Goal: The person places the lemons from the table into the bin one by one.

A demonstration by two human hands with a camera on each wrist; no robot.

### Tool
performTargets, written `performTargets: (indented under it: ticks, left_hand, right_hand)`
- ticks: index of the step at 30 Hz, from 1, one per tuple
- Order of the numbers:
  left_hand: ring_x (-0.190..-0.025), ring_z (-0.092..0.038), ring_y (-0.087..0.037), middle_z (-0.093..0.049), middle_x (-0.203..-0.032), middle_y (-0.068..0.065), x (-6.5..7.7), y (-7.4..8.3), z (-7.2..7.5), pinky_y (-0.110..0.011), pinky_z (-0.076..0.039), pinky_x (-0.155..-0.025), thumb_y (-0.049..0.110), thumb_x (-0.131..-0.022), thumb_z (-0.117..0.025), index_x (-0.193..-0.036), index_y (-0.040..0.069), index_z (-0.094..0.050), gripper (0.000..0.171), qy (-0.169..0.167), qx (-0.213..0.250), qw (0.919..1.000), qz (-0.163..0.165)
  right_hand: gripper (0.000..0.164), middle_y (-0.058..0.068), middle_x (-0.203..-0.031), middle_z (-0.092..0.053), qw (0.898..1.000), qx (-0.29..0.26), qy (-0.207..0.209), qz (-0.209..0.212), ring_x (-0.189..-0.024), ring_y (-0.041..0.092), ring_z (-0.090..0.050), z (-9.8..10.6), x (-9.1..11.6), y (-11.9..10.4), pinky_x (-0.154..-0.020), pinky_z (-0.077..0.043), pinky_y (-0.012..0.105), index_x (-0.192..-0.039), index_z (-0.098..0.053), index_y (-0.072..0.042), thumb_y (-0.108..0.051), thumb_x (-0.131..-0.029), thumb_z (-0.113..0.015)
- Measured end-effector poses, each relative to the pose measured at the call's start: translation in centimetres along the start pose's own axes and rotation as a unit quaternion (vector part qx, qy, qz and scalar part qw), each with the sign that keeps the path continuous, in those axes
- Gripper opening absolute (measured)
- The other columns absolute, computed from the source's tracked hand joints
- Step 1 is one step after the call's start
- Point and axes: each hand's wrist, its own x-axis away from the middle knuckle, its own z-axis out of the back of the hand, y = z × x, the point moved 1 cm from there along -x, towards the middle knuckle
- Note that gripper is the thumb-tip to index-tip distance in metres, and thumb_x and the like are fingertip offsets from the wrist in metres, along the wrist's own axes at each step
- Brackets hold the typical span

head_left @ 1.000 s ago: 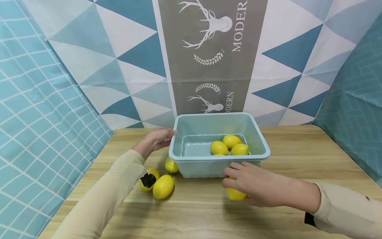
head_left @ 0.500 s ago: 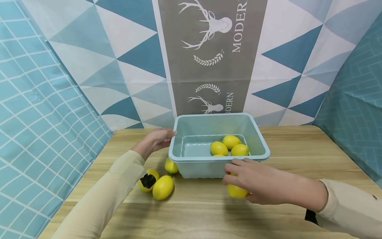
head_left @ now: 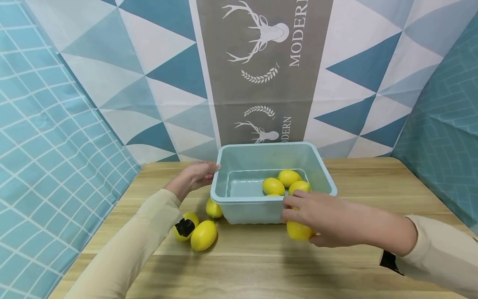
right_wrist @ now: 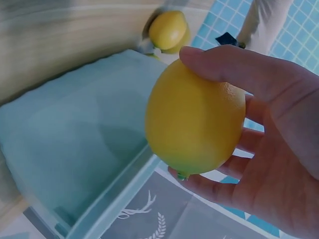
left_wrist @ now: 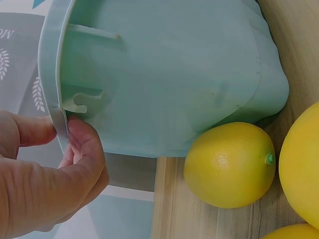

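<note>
A light blue plastic basin [head_left: 246,211] stands at the back of the table with several yellow lemons [head_left: 274,187] inside. At its left end my left hand [head_left: 196,172] pinches the rim [left_wrist: 59,94] between thumb and curled fingers. My right hand [head_left: 328,218] grips a lemon [right_wrist: 197,119] in front of the basin's near right corner, above the table. The thumb lies on one side of that lemon and the fingers on the other; its green tip shows in the right wrist view. In the head view the hand partly covers this lemon.
Several more lemons [head_left: 203,235] lie on the wooden table [head_left: 239,270] left of the basin, one of them [left_wrist: 230,164] close by its end wall. The left sleeve [head_left: 130,245] passes beside them. A patterned wall covering [head_left: 179,83] rises right behind the basin.
My right hand has lifted its lemon upward and slightly right, from low before the basin to about rim height in the head view. The left hand keeps its grip on the rim.
</note>
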Motion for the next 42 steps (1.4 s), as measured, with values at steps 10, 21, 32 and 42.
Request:
performTargets:
  ticks: [10, 21, 32, 42]
  left_hand:
    - [-0.075, -0.053, -0.004, -0.054, -0.099, -0.002, 0.1, 0.5, 0.1, -0.014, -0.05, -0.072, 0.015, -0.103, -0.042, -0.144, -0.005, -0.035, 0.046, -0.002, -0.003, 1.0, -0.009]
    - [-0.071, -0.048, -0.004, -0.052, -0.095, -0.002, 0.2, 0.5, 0.1, -0.013, -0.047, -0.067, 0.014, -0.103, -0.042, -0.143, -0.007, -0.035, 0.046, 0.002, -0.001, 0.9999, -0.012]
    - [-0.079, -0.051, -0.007, -0.052, -0.102, -0.005, 0.2, 0.9, 0.1, -0.013, -0.049, -0.068, 0.015, -0.102, -0.043, -0.143, -0.005, -0.037, 0.046, 0.016, -0.007, 0.9998, -0.01]
    - [-0.079, -0.051, -0.007, -0.052, -0.104, -0.005, 0.3, 0.0, -0.1, -0.015, -0.05, -0.071, 0.015, -0.102, -0.043, -0.139, -0.005, -0.04, 0.042, 0.019, -0.015, 0.9997, 0.002]
  right_hand:
    - [0.057, -0.011, -0.099, -0.051, 0.999, -0.04, 0.01, -0.024, -0.094, 0.009, -0.046, 1.4, 0.0, 0.9, -0.078, -0.051, 0.025, -0.106, -0.057, -0.026, -0.018, -0.061, -0.09]
    - [0.052, -0.009, -0.098, -0.05, 0.998, -0.046, 0.0, -0.043, -0.095, 0.011, -0.046, 2.3, -0.3, 2.0, -0.076, -0.051, 0.026, -0.105, -0.059, -0.021, -0.015, -0.062, -0.087]
    - [0.047, -0.005, -0.101, -0.054, 0.988, -0.111, -0.057, -0.093, -0.092, 0.013, -0.049, 3.6, -0.8, 3.4, -0.075, -0.052, 0.028, -0.106, -0.06, -0.021, -0.016, -0.068, -0.086]
    - [0.045, -0.002, -0.104, -0.055, 0.978, -0.131, -0.098, -0.131, -0.084, 0.013, -0.051, 3.8, -0.8, 4.3, -0.071, -0.05, 0.026, -0.109, -0.061, -0.02, -0.017, -0.07, -0.084]
